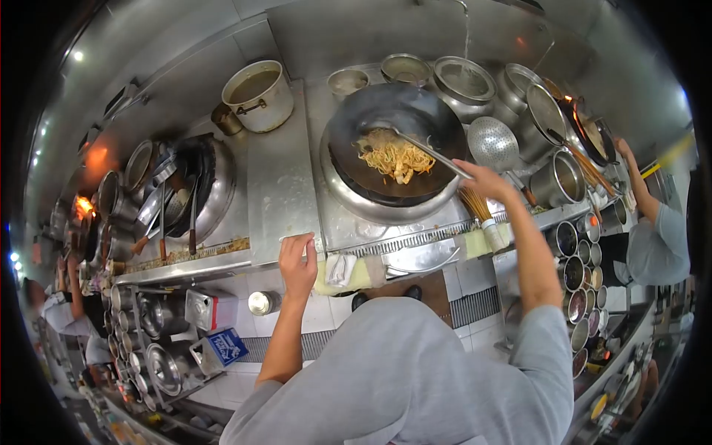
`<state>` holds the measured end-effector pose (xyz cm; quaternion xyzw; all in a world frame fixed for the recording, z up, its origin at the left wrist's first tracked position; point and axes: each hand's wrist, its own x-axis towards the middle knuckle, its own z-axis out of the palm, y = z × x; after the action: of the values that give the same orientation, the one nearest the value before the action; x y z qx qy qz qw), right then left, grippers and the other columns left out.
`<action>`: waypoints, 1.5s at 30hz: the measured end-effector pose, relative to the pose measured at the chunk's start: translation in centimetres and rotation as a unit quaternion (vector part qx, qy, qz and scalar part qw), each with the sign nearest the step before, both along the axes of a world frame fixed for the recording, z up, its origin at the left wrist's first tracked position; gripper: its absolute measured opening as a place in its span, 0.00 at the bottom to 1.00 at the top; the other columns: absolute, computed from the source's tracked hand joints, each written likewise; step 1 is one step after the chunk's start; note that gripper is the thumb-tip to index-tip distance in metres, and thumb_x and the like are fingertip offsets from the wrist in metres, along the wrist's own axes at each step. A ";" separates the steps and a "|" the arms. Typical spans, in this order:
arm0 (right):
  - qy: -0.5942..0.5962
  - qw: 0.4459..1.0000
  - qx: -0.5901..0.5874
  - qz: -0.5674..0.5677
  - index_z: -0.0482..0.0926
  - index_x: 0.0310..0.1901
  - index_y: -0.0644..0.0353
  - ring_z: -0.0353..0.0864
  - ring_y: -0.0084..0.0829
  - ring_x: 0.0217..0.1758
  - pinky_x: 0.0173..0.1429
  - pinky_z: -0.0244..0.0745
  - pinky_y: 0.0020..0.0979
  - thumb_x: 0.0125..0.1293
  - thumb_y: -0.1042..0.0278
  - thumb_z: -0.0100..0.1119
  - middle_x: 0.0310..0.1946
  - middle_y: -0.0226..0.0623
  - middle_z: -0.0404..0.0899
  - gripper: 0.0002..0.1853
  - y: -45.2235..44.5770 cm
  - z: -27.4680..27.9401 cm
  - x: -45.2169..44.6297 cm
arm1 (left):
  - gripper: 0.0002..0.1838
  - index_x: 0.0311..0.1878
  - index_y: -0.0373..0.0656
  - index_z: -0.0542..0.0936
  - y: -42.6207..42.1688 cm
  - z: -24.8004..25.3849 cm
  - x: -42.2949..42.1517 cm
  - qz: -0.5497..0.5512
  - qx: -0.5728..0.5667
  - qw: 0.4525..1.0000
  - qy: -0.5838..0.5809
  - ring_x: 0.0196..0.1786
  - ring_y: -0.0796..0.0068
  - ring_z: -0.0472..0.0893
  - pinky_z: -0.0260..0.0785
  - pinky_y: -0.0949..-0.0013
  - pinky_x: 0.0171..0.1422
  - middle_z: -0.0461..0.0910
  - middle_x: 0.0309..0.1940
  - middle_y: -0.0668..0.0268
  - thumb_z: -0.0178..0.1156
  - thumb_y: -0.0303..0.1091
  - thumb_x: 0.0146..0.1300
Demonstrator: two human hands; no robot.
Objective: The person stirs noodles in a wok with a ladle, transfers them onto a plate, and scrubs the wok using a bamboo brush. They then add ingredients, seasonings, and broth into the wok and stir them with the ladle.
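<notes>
A large dark wok point(356, 174) sits on the round burner ring in front of me, with stir-fried noodles point(397, 157) and chunks of meat or egg in it. My right hand point(486, 182) is closed around the handle of a long metal ladle point(430, 150), which slants across the wok; its head rests by the noodles at the far side. My left hand point(297, 263) is at the counter's front edge, left of a folded white cloth point(340, 270), fingers curled in. I see nothing in it.
A perforated skimmer point(493, 143) and a bamboo brush point(478, 206) lie right of the wok. A big pot point(257, 96) stands back left, several metal pots behind. Another wok station point(215, 185) is on the left. Other people work at both sides, near flames.
</notes>
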<state>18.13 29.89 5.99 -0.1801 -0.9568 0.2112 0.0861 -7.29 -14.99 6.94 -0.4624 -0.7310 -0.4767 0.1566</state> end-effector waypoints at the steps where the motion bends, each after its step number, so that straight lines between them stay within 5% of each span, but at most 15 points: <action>1: -0.001 1.000 -0.002 -0.004 0.63 0.75 0.43 0.85 0.37 0.42 0.48 0.80 0.40 0.68 0.66 0.59 0.49 0.45 0.85 0.33 -1.0 2.0 1.0 | 0.07 0.41 0.36 0.82 -0.2 -0.7 -0.1 0.011 -0.007 1.000 -0.012 0.39 0.56 0.80 0.72 0.60 0.45 0.82 0.35 0.56 0.62 0.19 0.59; 3: -0.121 0.992 -0.001 -0.042 0.63 0.75 0.43 0.83 0.39 0.55 0.62 0.74 0.41 0.67 0.67 0.60 0.58 0.44 0.82 0.34 -4.7 9.1 3.7 | 0.07 0.41 0.36 0.82 -0.5 -1.6 -0.3 0.018 -0.011 0.999 -0.027 0.38 0.56 0.80 0.72 0.60 0.45 0.82 0.34 0.56 0.62 0.19 0.60; 6: -0.021 0.986 -0.129 -0.107 0.62 0.75 0.42 0.82 0.40 0.56 0.63 0.73 0.41 0.68 0.67 0.60 0.58 0.48 0.81 0.34 -8.1 8.0 9.0 | 0.06 0.41 0.36 0.82 0.1 -2.4 0.0 0.023 0.002 0.999 -0.035 0.37 0.56 0.80 0.71 0.60 0.43 0.81 0.33 0.57 0.62 0.21 0.60; 8: -0.068 0.845 -0.436 -0.301 0.60 0.77 0.43 0.84 0.36 0.40 0.47 0.79 0.37 0.71 0.66 0.58 0.44 0.48 0.84 0.34 -12.7 9.0 9.4 | 0.05 0.40 0.37 0.83 1.4 -2.7 0.3 0.011 0.012 0.998 -0.065 0.36 0.57 0.79 0.71 0.60 0.42 0.81 0.32 0.57 0.63 0.21 0.61; 10: -0.027 0.874 -0.378 -0.303 0.58 0.77 0.45 0.74 0.24 0.21 0.24 0.72 0.30 0.73 0.66 0.56 0.28 0.35 0.76 0.33 -15.6 4.2 9.5 | 0.04 0.40 0.37 0.83 3.9 -3.4 0.2 -0.021 -0.021 0.994 -0.108 0.37 0.57 0.80 0.71 0.62 0.44 0.81 0.33 0.57 0.64 0.24 0.62; 12: 0.169 0.968 -0.049 -0.177 0.55 0.78 0.48 0.59 0.16 0.14 0.14 0.59 0.24 0.74 0.66 0.55 0.23 0.25 0.63 0.34 -16.4 -5.4 9.9 | 0.06 0.40 0.37 0.83 7.6 -3.1 -0.3 -0.067 -0.075 0.990 -0.100 0.39 0.58 0.80 0.72 0.63 0.48 0.82 0.35 0.58 0.65 0.28 0.63; 13: 0.173 0.967 -0.046 -0.183 0.55 0.78 0.48 0.59 0.16 0.14 0.14 0.59 0.24 0.74 0.66 0.55 0.23 0.25 0.63 0.34 -18.3 -3.5 9.7 | 0.07 0.40 0.37 0.84 9.8 -2.5 -0.6 -0.090 -0.094 0.990 -0.047 0.41 0.58 0.79 0.72 0.62 0.50 0.82 0.36 0.59 0.66 0.30 0.62; 15: 0.146 0.757 -0.562 -0.301 0.50 0.79 0.50 0.62 0.17 0.16 0.16 0.63 0.25 0.72 0.70 0.54 0.25 0.28 0.67 0.37 -23.1 4.5 8.8 | 0.12 0.46 0.40 0.83 14.2 -0.4 -0.1 -0.133 -0.033 0.989 0.048 0.53 0.55 0.78 0.68 0.56 0.59 0.81 0.48 0.56 0.67 0.33 0.61; 17: 0.160 0.748 -0.575 -0.290 0.49 0.79 0.50 0.63 0.17 0.16 0.16 0.64 0.25 0.72 0.71 0.53 0.26 0.29 0.66 0.37 -24.4 5.9 9.9 | 0.20 0.57 0.45 0.81 17.6 1.5 0.8 -0.108 -0.074 0.984 0.121 0.71 0.50 0.67 0.60 0.49 0.72 0.71 0.67 0.55 0.66 0.38 0.62; 20: 0.187 0.732 -0.595 -0.275 0.49 0.79 0.51 0.62 0.16 0.16 0.16 0.65 0.23 0.72 0.72 0.53 0.26 0.28 0.66 0.37 -26.2 8.3 10.8 | 0.27 0.66 0.48 0.77 21.1 3.0 1.4 -0.115 -0.130 0.967 0.189 0.79 0.48 0.54 0.50 0.41 0.77 0.58 0.77 0.56 0.64 0.43 0.64; 36: 0.195 0.695 -0.644 -0.253 0.49 0.79 0.53 0.63 0.15 0.16 0.15 0.65 0.22 0.72 0.72 0.55 0.27 0.30 0.67 0.38 -27.8 9.5 11.2 | 0.22 0.57 0.44 0.81 21.2 7.7 2.0 -0.135 -0.177 0.942 0.250 0.81 0.50 0.51 0.46 0.39 0.79 0.57 0.78 0.56 0.62 0.46 0.65; 38: 0.195 0.696 -0.641 -0.256 0.48 0.79 0.53 0.63 0.15 0.16 0.15 0.65 0.22 0.72 0.73 0.54 0.27 0.30 0.66 0.38 -26.3 8.3 10.3 | 0.20 0.54 0.43 0.82 17.1 11.9 4.2 -0.217 -0.012 0.966 0.137 0.79 0.49 0.56 0.47 0.40 0.78 0.62 0.76 0.55 0.63 0.44 0.64; 40: 0.144 0.771 -0.551 -0.287 0.50 0.78 0.54 0.69 0.21 0.17 0.18 0.70 0.30 0.73 0.70 0.54 0.28 0.33 0.72 0.36 -23.3 6.5 8.5 | 0.21 0.55 0.43 0.82 12.2 16.9 6.3 -0.375 0.065 0.925 0.013 0.77 0.45 0.60 0.52 0.40 0.77 0.65 0.73 0.50 0.61 0.47 0.67; 44: 0.172 0.906 -0.288 -0.257 0.54 0.77 0.55 0.73 0.28 0.19 0.24 0.74 0.36 0.71 0.69 0.57 0.29 0.41 0.78 0.36 -16.1 -2.4 4.4 | 0.24 0.55 0.41 0.81 4.2 22.4 10.9 -0.708 0.212 0.653 -0.164 0.71 0.37 0.67 0.56 0.34 0.74 0.74 0.63 0.43 0.51 0.53 0.75; 45: 0.129 0.924 -0.214 -0.290 0.55 0.76 0.56 0.77 0.35 0.22 0.27 0.75 0.39 0.70 0.69 0.57 0.41 0.46 0.80 0.36 -14.1 -4.7 3.6 | 0.24 0.54 0.42 0.82 3.0 23.5 11.7 -0.736 0.230 0.610 -0.186 0.70 0.36 0.68 0.57 0.33 0.73 0.75 0.62 0.43 0.51 0.54 0.75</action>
<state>21.71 15.81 1.32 -0.4356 -0.7754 0.3976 0.2255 4.41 -11.98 30.41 -0.6952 -0.0249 -0.6596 -0.2846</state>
